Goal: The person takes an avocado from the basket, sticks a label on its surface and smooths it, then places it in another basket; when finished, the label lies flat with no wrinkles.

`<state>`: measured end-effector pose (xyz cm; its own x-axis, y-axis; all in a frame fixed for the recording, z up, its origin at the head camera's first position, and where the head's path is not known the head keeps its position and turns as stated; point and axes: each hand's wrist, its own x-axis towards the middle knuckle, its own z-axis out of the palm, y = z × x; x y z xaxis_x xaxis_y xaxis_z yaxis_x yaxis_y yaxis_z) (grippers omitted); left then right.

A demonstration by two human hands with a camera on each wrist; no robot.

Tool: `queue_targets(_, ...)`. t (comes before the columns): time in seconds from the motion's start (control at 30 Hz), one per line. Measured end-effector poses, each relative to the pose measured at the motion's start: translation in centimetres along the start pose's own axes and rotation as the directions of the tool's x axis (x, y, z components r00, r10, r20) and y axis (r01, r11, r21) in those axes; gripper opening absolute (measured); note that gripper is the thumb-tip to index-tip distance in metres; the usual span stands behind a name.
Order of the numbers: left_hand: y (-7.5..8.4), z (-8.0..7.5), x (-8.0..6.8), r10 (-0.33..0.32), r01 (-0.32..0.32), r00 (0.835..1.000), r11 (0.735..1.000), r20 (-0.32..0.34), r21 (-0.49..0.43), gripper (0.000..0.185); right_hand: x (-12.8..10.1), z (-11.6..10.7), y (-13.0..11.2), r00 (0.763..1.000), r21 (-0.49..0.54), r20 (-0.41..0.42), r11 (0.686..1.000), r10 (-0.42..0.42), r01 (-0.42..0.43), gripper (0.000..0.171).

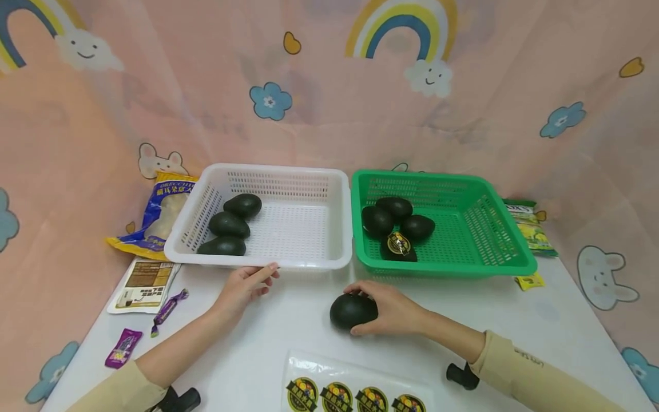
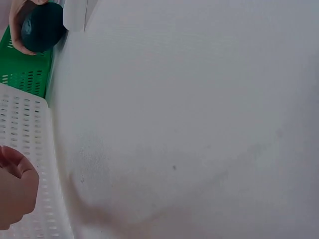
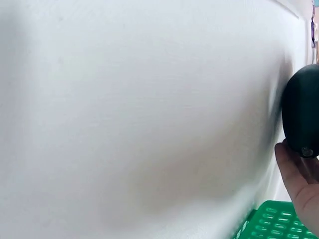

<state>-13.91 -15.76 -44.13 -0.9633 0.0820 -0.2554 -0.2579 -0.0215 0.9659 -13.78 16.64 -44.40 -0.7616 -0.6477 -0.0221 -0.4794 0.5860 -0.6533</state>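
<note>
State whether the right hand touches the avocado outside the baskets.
Touching. The head view shows the right hand gripping the avocado from one side.

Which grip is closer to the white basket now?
Left. The left grip is at the front rim of the white basket; the right grip is farther, off its near right corner, holding a dark avocado.

Left of the white basket (image 1: 309, 264), I can read "ORECCHI" on the blue-and-yellow pasta bag (image 1: 154, 229). Nearer me than the basket, the round stickers (image 1: 337, 397) carry lettering I can't make out.
</note>
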Motion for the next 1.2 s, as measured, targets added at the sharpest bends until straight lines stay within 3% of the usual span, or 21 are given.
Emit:
queue_targets(0.13, -0.4, 0.1, -0.9, 0.054, -0.076, 0.988, 0.986, 0.147, 0.149, 0.038, 0.0, -0.2, -0.1, 1.000, -0.009, 0.023, 1.000, 0.003, -0.002, 0.070)
queue_targets(0.23, -1.0, 0.4, -2.0, 0.129, -0.225, 0.939, 0.930, 0.318, 0.289, 0.035, 0.2, -0.4, -0.2, 1.000, -0.016, 0.030, 1.000, -0.004, 0.005, 0.072)
queue_targets(0.27, -1.2, 0.5, -2.4, 0.155, -0.285, 0.914, 0.903, 0.376, 0.321, 0.035, 0.2, -0.4, -0.2, 0.999, -0.022, 0.031, 1.000, -0.010, 0.011, 0.072)
queue_targets(0.33, -1.6, 0.7, -3.1, 0.215, -0.431, 0.844, 0.817, 0.492, 0.383, 0.038, 0.3, -0.4, -0.2, 0.999, -0.034, 0.031, 0.999, -0.019, 0.020, 0.073)
queue_targets(0.43, -2.3, 0.6, -4.1, 0.273, -0.651, 0.705, 0.616, 0.655, 0.444, 0.053, 0.5, -0.5, -0.2, 0.999, -0.044, 0.034, 0.999, -0.021, 0.023, 0.076)
queue_targets(0.5, -2.8, 0.6, -4.7, 0.277, -0.750, 0.620, 0.485, 0.734, 0.450, 0.065, 0.5, -0.4, -0.1, 0.999, -0.044, 0.035, 0.999, -0.015, 0.017, 0.077)
queue_targets(0.57, -3.3, 0.5, -5.1, 0.260, -0.801, 0.566, 0.398, 0.782, 0.447, 0.072, 0.5, -0.5, -0.2, 1.000, -0.044, 0.029, 0.999, -0.009, 0.011, 0.078)
queue_targets(0.6, -3.5, 0.6, -5.2, 0.248, -0.811, 0.551, 0.385, 0.797, 0.440, 0.072, 0.4, -0.6, -0.2, 1.000, -0.047, 0.020, 0.999, -0.013, 0.014, 0.077)
queue_targets(0.63, -3.7, 0.6, -5.3, 0.237, -0.812, 0.544, 0.391, 0.805, 0.434, 0.069, 0.4, -0.7, -0.2, 1.000, -0.058, 0.005, 0.998, -0.020, 0.021, 0.076)
queue_targets(0.7, -4.1, 0.8, -5.2, 0.235, -0.802, 0.541, 0.432, 0.807, 0.412, 0.058, 0.2, -0.9, -0.5, 0.998, -0.086, -0.032, 0.995, -0.050, 0.047, 0.071)
queue_targets(0.73, -4.2, 1.0, -5.1, 0.238, -0.793, 0.541, 0.465, 0.806, 0.395, 0.050, 0.0, -1.0, -0.8, 0.996, -0.097, -0.057, 0.993, -0.070, 0.064, 0.068)
queue_targets(0.8, -4.3, 1.5, -4.9, 0.246, -0.748, 0.554, 0.567, 0.796, 0.345, 0.035, -0.4, -1.3, -1.4, 0.985, -0.122, -0.110, 0.985, -0.134, 0.120, 0.059)
queue_targets(0.9, -3.9, 2.4, -4.6, 0.246, -0.642, 0.599, 0.717, 0.762, 0.273, 0.016, -1.1, -1.6, -2.8, 0.949, -0.124, -0.166, 0.960, -0.269, 0.250, 0.041)
queue_targets(1.0, -3.0, 3.6, -4.3, 0.208, -0.525, 0.656, 0.816, 0.726, 0.241, 0.008, -1.8, -1.5, -4.3, 0.903, -0.128, -0.165, 0.916, -0.397, 0.380, 0.024)
queue_targets(1.07, -2.4, 4.2, -4.1, 0.183, -0.465, 0.687, 0.854, 0.703, 0.232, 0.010, -2.2, -1.3, -5.1, 0.888, -0.155, -0.142, 0.896, -0.438, 0.417, 0.019)
queue_targets(1.2, -1.4, 5.2, -4.0, 0.138, -0.381, 0.740, 0.893, 0.659, 0.240, 0.014, -2.8, -0.7, -5.9, 0.898, -0.215, -0.122, 0.894, -0.423, 0.392, 0.016)
